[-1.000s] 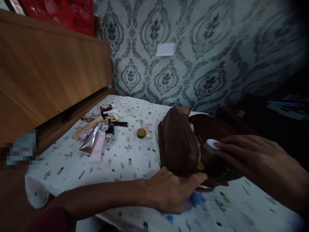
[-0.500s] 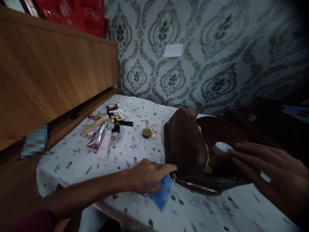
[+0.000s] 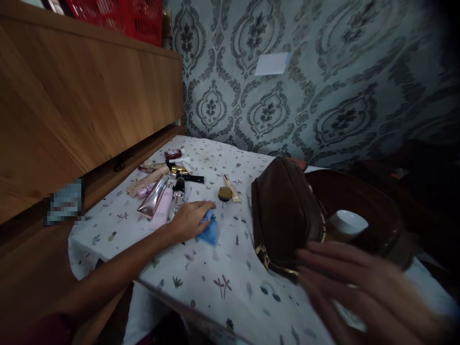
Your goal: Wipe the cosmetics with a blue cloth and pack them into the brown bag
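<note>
Nearby — left hand point(image 3: 189, 220) on blue cloth point(image 3: 209, 230)

A brown pouch point(image 3: 283, 211) of smooth, faintly glossy leather-like material with a gold metal zipper point(image 3: 268, 256) lies on a counter point(image 3: 223, 282) draped in matt printed cloth. Beside the left hand point(image 3: 189, 220), a soft blue cloth point(image 3: 209, 230); nearby, a shiny metallic tube point(image 3: 153, 203). A satin-finished wooden panel point(image 3: 79, 105) stands behind.
</note>
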### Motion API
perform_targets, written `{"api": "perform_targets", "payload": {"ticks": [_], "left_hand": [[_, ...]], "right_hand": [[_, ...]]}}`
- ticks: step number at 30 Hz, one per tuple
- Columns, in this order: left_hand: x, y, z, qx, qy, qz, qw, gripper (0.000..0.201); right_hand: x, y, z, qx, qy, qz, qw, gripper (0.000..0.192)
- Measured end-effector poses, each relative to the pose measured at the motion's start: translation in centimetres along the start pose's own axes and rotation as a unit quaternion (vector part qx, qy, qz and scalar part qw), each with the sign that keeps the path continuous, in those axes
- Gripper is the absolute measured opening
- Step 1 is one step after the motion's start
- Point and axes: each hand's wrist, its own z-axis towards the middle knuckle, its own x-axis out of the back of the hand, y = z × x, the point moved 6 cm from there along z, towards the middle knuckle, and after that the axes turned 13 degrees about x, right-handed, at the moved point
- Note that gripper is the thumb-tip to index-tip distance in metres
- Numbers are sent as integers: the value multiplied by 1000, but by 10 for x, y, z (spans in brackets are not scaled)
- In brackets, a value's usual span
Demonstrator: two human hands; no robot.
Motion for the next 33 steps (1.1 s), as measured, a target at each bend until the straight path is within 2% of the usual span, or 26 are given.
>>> {"api": "perform_targets", "payload": {"ticks": [1,3,6,8,12,15,17,22,28,31,33], "left_hand": [[1,-2,-1,5,2,0,1000,27],[2,-7,-6,12,4,0,1000,26],[9,-13,-19,13,27,9,999,26],[19,-20,-31,27,63,30,997,26],[39,-43,-56,139,133,121,974,28],[41,-59,-70,224,120,172,952,36],[37,-62,-74,245,100,181,947,41],[25,-60,-63,218,83,153,960,50],[17,-57,-38,90,84,-1,992,52],[26,-61,-37,63,92,-80,991,47],[41,-70,-39,84,134,-91,983,43]], "right_hand": [[-12,-13,9,24,14,47,998,16],[-38,-28,22,30,30,116,992,13],[-80,-33,32,-2,13,197,980,12],[-105,-30,33,-33,-6,248,968,14],[-145,-24,31,-95,-36,323,941,16],[-169,-25,31,-118,-58,349,928,15],[-183,-28,32,-122,-68,357,923,14],[-205,-31,31,-139,-59,368,918,15],[-213,-24,19,-185,-35,388,902,14],[-210,-23,16,-196,-37,386,901,15],[-208,-23,16,-197,-40,387,900,15]]}}
